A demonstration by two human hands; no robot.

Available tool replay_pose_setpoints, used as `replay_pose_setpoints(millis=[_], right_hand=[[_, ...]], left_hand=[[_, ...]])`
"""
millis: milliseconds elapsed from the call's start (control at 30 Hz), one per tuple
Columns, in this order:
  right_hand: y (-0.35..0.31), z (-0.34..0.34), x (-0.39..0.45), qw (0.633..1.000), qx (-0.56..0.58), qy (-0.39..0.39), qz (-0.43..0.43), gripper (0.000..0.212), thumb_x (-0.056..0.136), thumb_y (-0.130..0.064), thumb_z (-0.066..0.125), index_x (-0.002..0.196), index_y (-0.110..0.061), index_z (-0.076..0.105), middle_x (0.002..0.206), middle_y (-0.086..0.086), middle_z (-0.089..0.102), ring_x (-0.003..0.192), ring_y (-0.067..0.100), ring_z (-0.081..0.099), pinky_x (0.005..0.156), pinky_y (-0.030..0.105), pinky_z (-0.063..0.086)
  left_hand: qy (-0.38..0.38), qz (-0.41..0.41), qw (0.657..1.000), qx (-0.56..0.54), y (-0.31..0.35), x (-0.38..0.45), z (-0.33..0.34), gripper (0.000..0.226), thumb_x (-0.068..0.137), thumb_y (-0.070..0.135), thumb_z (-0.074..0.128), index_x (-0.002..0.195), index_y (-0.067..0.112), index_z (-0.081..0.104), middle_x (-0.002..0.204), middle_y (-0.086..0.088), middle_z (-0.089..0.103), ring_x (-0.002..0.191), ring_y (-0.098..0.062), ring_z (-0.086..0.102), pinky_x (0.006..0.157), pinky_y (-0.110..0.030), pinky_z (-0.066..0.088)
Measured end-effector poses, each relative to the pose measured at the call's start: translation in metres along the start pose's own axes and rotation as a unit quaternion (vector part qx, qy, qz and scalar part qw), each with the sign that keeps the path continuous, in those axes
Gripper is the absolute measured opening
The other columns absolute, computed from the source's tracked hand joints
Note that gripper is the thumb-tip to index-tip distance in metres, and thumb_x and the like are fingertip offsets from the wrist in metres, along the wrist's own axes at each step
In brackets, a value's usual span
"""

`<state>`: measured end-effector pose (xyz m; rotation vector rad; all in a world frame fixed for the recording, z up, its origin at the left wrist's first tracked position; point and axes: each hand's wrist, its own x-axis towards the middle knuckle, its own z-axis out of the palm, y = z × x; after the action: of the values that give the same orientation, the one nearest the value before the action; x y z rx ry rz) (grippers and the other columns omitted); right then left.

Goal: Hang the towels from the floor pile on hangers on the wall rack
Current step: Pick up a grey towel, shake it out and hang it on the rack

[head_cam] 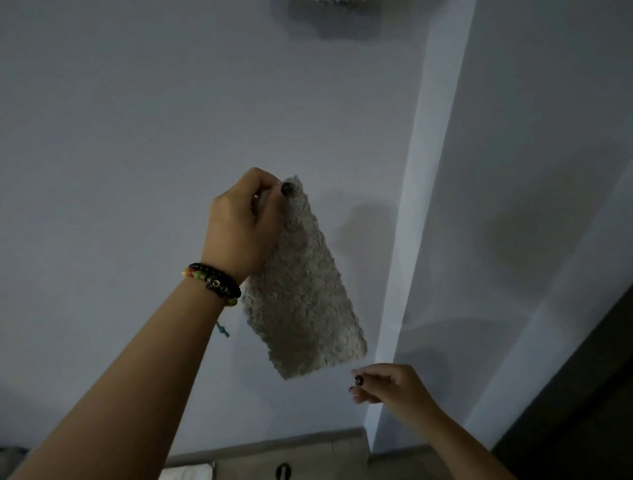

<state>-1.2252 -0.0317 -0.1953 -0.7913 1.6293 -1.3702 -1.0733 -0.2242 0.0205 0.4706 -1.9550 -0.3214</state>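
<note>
A small grey fluffy towel [301, 284] hangs in front of the pale wall, held up by its top corner. My left hand [245, 226] pinches that corner between thumb and fingers; a beaded bracelet is on the wrist. My right hand [387, 383] is just below and to the right of the towel's lower edge, fingers curled, and holds nothing I can see. At the top edge another fluffy towel [334, 3] hangs on the wall, mostly cut off. No hanger or rack shows.
A wall corner [411, 240] runs down the right of centre. A dark door or frame [589, 394] fills the lower right. A grey skirting board [274, 445] runs along the bottom, with a white object [186, 472] at the lower edge.
</note>
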Motion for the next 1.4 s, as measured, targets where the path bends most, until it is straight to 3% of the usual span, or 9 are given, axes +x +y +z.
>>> replay_pose_setpoints(millis=[133,267,400,533,733,900,1133,1267,1400], right_hand=[[-0.028,0.005,0.018,0.995,-0.049,0.077,-0.049,0.022,0.09,0.004,0.057,0.101,-0.013,0.067,0.079,-0.005,0.075,0.077,0.02,0.072,0.064,0.019,0.051],[-0.11,0.03,0.031,0.963,-0.11,0.166,-0.181,0.029,0.086,-0.004,0.063,0.098,-0.03,0.065,0.074,-0.006,0.07,0.07,0.015,0.067,0.066,0.035,0.055],[-0.204,0.067,0.03,0.969,-0.048,0.072,-0.233,0.041,0.091,-0.015,0.063,0.125,-0.03,0.045,0.063,0.007,0.068,0.047,0.019,0.058,0.048,0.027,0.049],[-0.25,0.1,0.052,0.969,-0.077,-0.046,-0.231,0.015,0.095,-0.014,0.056,0.11,-0.017,0.06,0.064,0.012,0.07,0.04,0.022,0.056,0.044,0.025,0.045],[-0.278,0.142,0.077,0.956,0.0,-0.041,-0.29,0.013,0.097,-0.009,0.05,0.098,-0.01,0.063,0.069,0.014,0.072,0.055,0.026,0.067,0.051,0.03,0.053],[-0.303,0.169,0.101,0.913,0.018,0.032,-0.406,0.017,0.098,-0.007,0.046,0.104,-0.012,0.061,0.085,0.008,0.075,0.076,0.025,0.072,0.062,0.028,0.056],[-0.335,0.197,0.134,0.775,-0.108,0.185,-0.595,0.042,0.089,-0.008,0.06,0.123,-0.032,0.056,0.119,-0.017,0.064,0.109,0.003,0.063,0.088,0.023,0.053],[-0.353,0.194,0.148,0.669,-0.25,0.245,-0.655,0.064,0.091,-0.022,0.054,0.144,-0.046,0.027,0.133,-0.008,0.054,0.12,0.012,0.057,0.095,0.025,0.05],[-0.383,0.175,0.153,0.577,-0.334,0.303,-0.68,0.077,0.089,-0.008,0.057,0.149,-0.039,0.02,0.124,0.006,0.06,0.107,0.025,0.063,0.082,0.038,0.055]], left_hand=[[-0.035,0.041,0.999,0.01,-0.014,0.01,-0.01,0.01,0.097,0.018,0.056,0.094,0.011,0.062,0.071,0.02,0.052,0.06,0.006,0.05,0.056,-0.006,0.034],[-0.082,0.099,0.991,0.02,-0.028,0.02,-0.017,0.016,0.096,0.027,0.053,0.097,0.016,0.064,0.077,0.008,0.063,0.061,-0.003,0.054,0.06,-0.017,0.045],[-0.127,0.164,0.978,0.021,-0.039,0.04,-0.027,0.025,0.096,0.032,0.05,0.1,0.014,0.067,0.08,0.003,0.069,0.066,-0.012,0.062,0.061,-0.03,0.052],[-0.136,0.204,0.969,0.0,-0.051,0.069,-0.044,0.029,0.096,0.036,0.049,0.099,0.012,0.066,0.072,0.007,0.062,0.057,-0.007,0.053,0.053,-0.027,0.046],[-0.192,0.213,0.957,0.044,-0.098,0.114,-0.092,0.068,0.067,0.074,0.059,0.107,0.019,0.06,0.061,0.016,0.05,0.051,0.005,0.05,0.051,-0.007,0.036],[-0.182,0.109,0.977,-0.035,-0.13,0.145,-0.124,0.027,0.068,0.048,0.075,0.078,0.025,0.065,0.068,0.015,0.065,0.059,-0.004,0.061,0.052,-0.017,0.045],[-0.113,0.043,0.95,-0.288,-0.129,0.183,-0.15,0.021,0.069,0.022,0.068,0.08,0.005,0.064,0.063,0.002,0.064,0.054,-0.009,0.058,0.052,-0.019,0.047],[-0.086,0.083,0.93,-0.348,-0.118,0.212,-0.157,0.018,0.078,0.02,0.078,0.086,0.011,0.066,0.072,0.0,0.067,0.059,-0.013,0.059,0.054,-0.022,0.048],[-0.073,0.138,0.927,-0.341,-0.099,0.242,-0.164,0.038,0.068,0.036,0.068,0.101,0.017,0.064,0.082,0.009,0.068,0.067,-0.009,0.064,0.06,-0.019,0.051]])
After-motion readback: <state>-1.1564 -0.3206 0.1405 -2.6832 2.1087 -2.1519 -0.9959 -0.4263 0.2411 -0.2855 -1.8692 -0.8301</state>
